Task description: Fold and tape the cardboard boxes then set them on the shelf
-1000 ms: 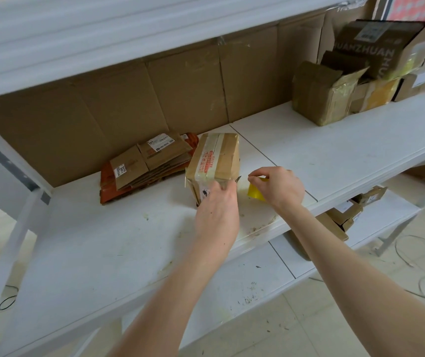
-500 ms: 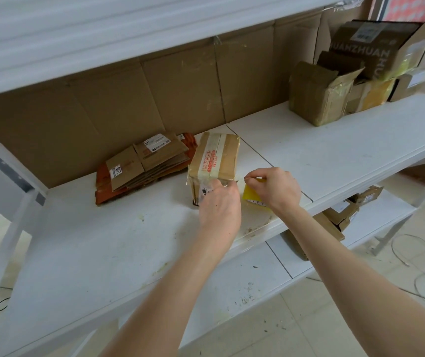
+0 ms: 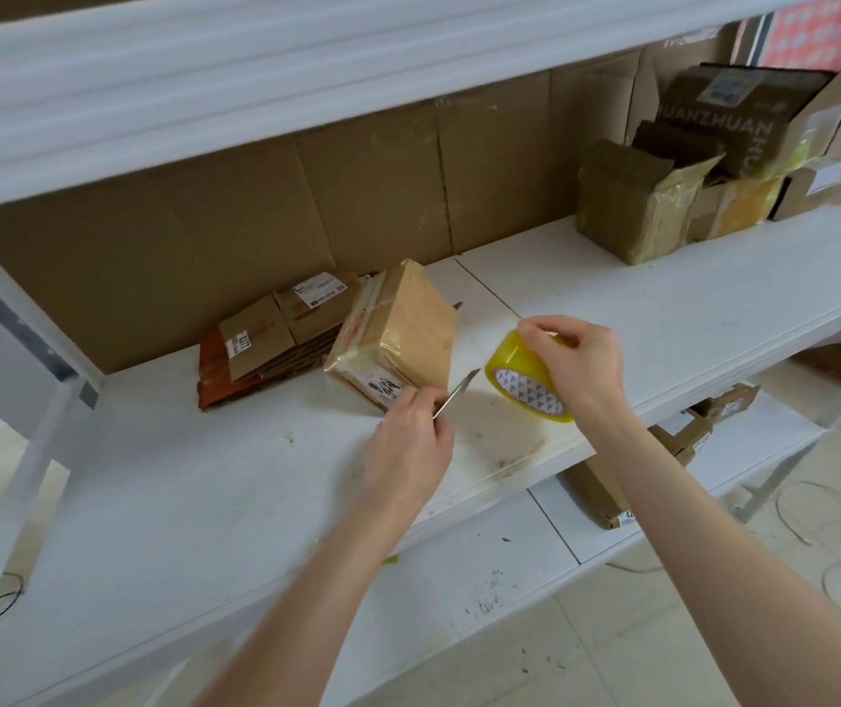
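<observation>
A small taped cardboard box (image 3: 398, 331) lies tilted on the white shelf (image 3: 663, 318), its labelled end facing me. Just in front of that end, my left hand (image 3: 408, 446) grips a thin metal blade (image 3: 456, 392) whose tip points up and right toward the tape. My right hand (image 3: 579, 369) holds a yellow roll of tape (image 3: 523, 375) lifted above the shelf, to the right of the box. Whether a strip of tape still joins roll and box is too faint to tell.
A stack of flattened cardboard boxes (image 3: 275, 339) lies behind and left of the taped box. Several assembled boxes (image 3: 642, 201) stand at the shelf's far right. More boxes (image 3: 683, 441) sit on the lower shelf. Cables (image 3: 836, 533) lie on the floor.
The box has tipped and turned, its labelled end now toward me. My right hand has lifted the tape roll up and to the right. The blade in my left hand now shows.
</observation>
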{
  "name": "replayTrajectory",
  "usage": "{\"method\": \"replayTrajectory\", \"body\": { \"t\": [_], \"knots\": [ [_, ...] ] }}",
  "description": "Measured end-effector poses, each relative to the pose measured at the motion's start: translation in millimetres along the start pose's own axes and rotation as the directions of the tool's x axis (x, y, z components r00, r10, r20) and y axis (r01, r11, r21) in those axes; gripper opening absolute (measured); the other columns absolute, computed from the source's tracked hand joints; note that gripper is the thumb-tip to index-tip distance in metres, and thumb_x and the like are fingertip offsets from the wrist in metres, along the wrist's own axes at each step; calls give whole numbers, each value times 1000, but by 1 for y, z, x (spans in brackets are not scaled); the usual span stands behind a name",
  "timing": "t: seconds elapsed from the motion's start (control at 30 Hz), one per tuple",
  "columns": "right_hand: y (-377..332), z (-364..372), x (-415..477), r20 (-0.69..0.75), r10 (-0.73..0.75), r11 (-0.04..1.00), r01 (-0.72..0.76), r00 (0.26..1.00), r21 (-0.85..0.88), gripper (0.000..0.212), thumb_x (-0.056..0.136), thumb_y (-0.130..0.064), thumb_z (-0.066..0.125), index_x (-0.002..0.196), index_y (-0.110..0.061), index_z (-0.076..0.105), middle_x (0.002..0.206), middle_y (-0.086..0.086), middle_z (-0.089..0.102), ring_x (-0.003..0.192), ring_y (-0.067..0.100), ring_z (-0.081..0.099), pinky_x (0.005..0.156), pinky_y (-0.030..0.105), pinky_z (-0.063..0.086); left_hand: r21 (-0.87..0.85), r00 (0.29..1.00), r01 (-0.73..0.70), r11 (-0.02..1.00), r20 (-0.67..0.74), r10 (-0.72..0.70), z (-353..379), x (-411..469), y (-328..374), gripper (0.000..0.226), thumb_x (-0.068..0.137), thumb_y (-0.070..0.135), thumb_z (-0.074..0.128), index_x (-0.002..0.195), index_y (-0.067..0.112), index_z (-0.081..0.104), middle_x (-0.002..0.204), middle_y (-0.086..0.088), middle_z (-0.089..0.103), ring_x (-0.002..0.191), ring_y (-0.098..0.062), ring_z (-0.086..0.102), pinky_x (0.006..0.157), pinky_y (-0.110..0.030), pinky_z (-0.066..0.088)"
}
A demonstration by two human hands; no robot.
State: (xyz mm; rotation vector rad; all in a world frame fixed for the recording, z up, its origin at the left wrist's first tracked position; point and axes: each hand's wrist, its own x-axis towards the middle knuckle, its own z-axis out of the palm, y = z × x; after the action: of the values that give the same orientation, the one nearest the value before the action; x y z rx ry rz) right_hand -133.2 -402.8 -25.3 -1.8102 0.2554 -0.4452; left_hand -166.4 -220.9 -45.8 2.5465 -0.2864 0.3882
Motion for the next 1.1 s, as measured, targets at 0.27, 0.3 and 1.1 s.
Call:
{"method": "replayTrajectory", "body": {
  "t": [0.27,0.3,1.1],
  "knots": [
    [-80,52,-31,190,-274,912,191,943,363,18,83,-19,72,73,-34,73,75,-27,68,75,-12,60,63,10,48,-254,864,236,938,-386,-322,-59,-1,-93,20,94,10,52,109,13,64,89,-10,60,67,-14,52,59,-21,39],
    [-85,65,-38,227,-295,904,194,928,380,17,83,-18,72,74,-33,73,76,-26,69,76,-11,60,63,9,47,-195,849,317,928,-377,-369,-63,-3,-113,21,94,12,51,109,14,65,92,-10,62,74,-22,56,63,-29,41],
    [-32,201,-74,326,-40,999,45,944,-8,14,84,-28,70,98,-28,75,99,-7,72,95,12,64,87,31,51,-405,914,262,876,-187,-360,-88,11,-141,14,77,18,76,79,27,65,68,9,65,69,-10,62,73,-31,51]
  ]
}}
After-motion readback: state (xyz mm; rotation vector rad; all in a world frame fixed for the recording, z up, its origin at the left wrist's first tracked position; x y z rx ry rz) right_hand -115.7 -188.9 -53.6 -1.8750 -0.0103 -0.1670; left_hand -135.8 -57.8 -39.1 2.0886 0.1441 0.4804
